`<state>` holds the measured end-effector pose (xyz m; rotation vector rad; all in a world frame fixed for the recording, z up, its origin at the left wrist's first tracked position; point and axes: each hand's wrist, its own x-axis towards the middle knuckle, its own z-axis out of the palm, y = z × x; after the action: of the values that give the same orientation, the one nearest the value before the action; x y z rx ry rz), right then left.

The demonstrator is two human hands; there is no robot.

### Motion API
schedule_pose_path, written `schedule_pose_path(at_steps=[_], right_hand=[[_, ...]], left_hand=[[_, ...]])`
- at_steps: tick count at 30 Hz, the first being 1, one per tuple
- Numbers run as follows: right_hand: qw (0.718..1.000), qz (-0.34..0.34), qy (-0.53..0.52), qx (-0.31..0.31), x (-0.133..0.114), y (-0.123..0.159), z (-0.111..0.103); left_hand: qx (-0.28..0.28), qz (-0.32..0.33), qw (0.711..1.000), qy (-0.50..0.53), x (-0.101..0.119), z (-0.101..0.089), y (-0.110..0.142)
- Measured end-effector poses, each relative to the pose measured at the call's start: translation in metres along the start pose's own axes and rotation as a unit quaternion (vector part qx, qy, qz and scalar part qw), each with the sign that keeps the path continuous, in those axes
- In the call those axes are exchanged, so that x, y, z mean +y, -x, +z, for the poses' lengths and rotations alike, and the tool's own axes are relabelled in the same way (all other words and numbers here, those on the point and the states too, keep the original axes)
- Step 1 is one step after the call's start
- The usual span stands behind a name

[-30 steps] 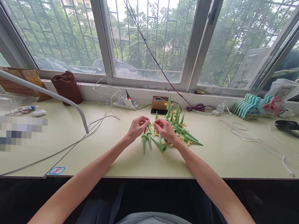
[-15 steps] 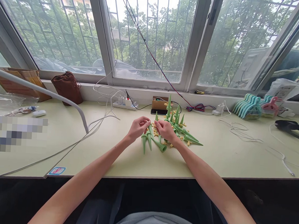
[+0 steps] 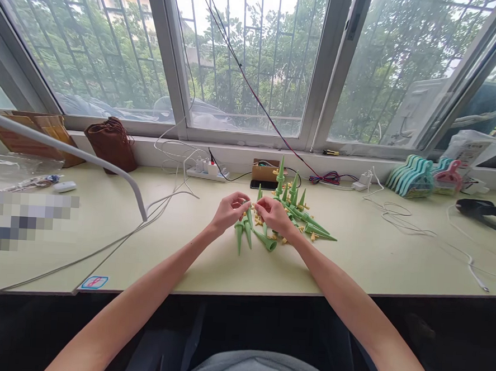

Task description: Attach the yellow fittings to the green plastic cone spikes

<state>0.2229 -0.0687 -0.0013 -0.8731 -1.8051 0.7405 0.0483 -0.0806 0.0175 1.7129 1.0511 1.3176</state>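
Note:
My left hand (image 3: 231,209) pinches a green plastic watering spike (image 3: 249,216), its tip pointing down. Close beside it, my right hand (image 3: 275,215) has thumb and forefinger closed on a small yellow valve (image 3: 253,206), mostly hidden by the fingers. Below the left hand, other green spikes (image 3: 239,241) lie on the table. A hollow green cone (image 3: 270,244) rests with its wide end toward me. Behind and right of my right hand is a cluster of green spikes (image 3: 280,179), some upright and some lying, with yellow valves (image 3: 313,237) among them.
A small cardboard box (image 3: 266,167) and a power strip (image 3: 208,174) stand by the window wall. White cables (image 3: 163,200) cross the table on the left. Teal hangers (image 3: 410,177) stand at the back right, with a black strap-like object (image 3: 482,209) nearer the right edge.
Both hands stay almost in place. The fingertips shift slightly around the spike, and the yellow valve shows a little more between them.

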Motion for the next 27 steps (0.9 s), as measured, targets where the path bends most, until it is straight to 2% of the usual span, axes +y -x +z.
schedule_pose_path(at_steps=[14,27], right_hand=[[0.998,0.007,0.056,-0.002,0.000,-0.001,0.000],[0.999,0.005,0.035,-0.023,-0.001,0.001,-0.001]], left_hand=[[-0.078,0.046,0.994,-0.066,-0.006,-0.002,0.001],[-0.052,0.065,0.988,-0.130,-0.012,-0.003,-0.002]])
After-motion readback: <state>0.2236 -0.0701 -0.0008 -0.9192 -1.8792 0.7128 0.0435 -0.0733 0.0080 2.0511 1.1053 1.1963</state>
